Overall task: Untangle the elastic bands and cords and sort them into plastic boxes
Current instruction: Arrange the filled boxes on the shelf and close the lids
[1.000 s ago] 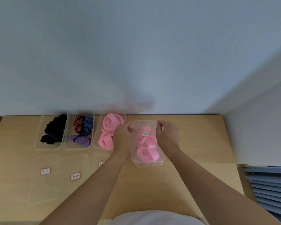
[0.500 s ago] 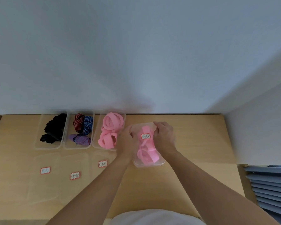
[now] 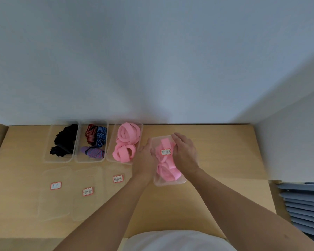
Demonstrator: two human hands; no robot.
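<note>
Lidded box [image 3: 170, 182] w/ pink bands [image 3: 168, 173] sits on the table [image 3: 216, 151], right of the 3 open boxes and just beside the open pink box [image 3: 111, 154]. Its long axis runs near-to-far, far end leaning a bit left. Hands flank the long sides. Left hand [image 3: 145, 156] is on the left wall, fingers curled against it. Right hand [image 3: 184, 153] lies over the lid's right-far part, fingers fairly straight and together, pressing down beside the label [image 3: 165, 152]. Near short end has no hand on it (can't tell if the lid is seated there). Prob. step: snapping the lid shut. Next press likely goes toward the near edge, i.e. back along the long axis toward the person; right hand is already on top, so better placed for it
</note>
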